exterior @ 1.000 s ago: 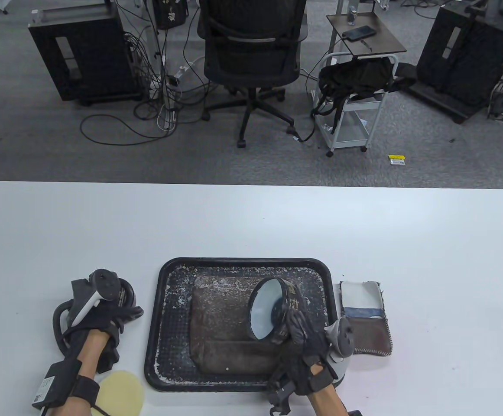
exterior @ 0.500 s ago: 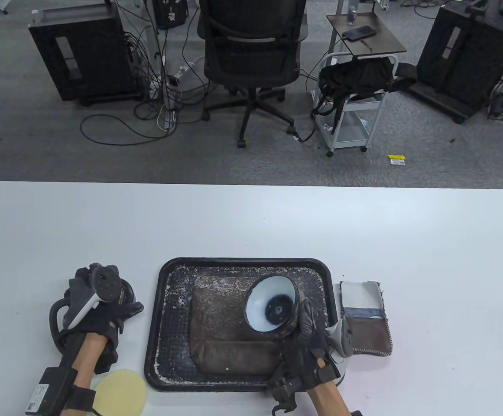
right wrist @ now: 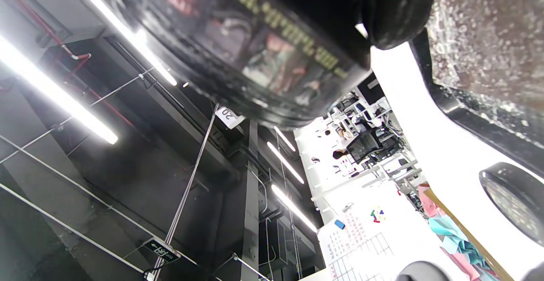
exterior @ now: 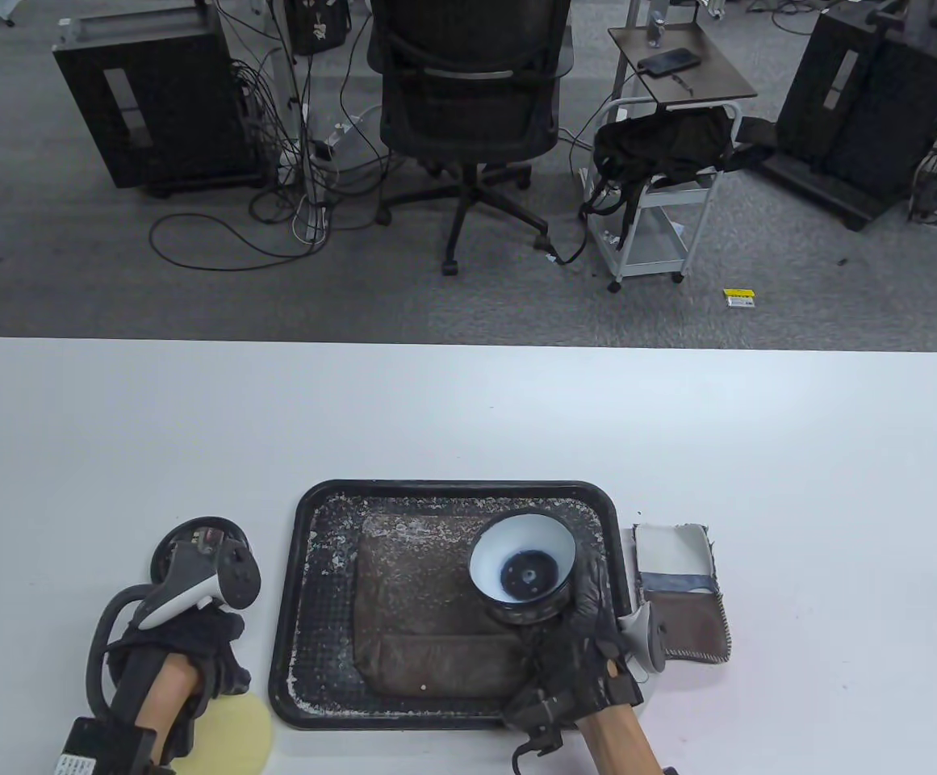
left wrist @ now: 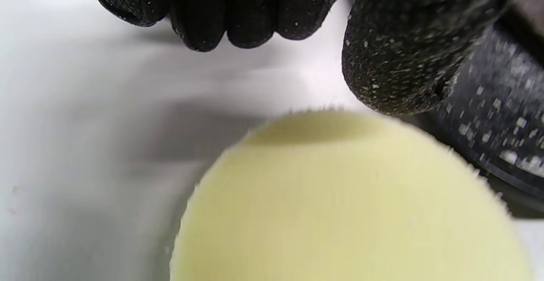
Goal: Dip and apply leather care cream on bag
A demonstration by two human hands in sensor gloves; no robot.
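Observation:
My right hand [exterior: 577, 638] grips the black cream jar [exterior: 522, 569] from the near side. It holds the jar with its white inside facing up over the brown leather bag [exterior: 420, 613]. The bag lies flat in the black tray [exterior: 290, 597]. In the right wrist view the jar's lettered wall [right wrist: 255, 38] fills the top, with a fingertip [right wrist: 399, 9] on it. My left hand [exterior: 190, 646] hangs with curled fingers over the round yellow sponge pad [exterior: 234, 731] and holds nothing. In the left wrist view the fingertips [left wrist: 212, 13] are just above the pad [left wrist: 348, 204].
The jar's black lid [exterior: 198, 534] lies on the table left of the tray and shows in the right wrist view [right wrist: 514, 204]. Folded cloth swatches [exterior: 678, 597] lie right of the tray. White flecks cover the tray floor. Chair and carts stand beyond the table.
My right hand has turned the jar from lying tilted on its side to opening upward. My left hand has drawn back from the lid toward the yellow pad.

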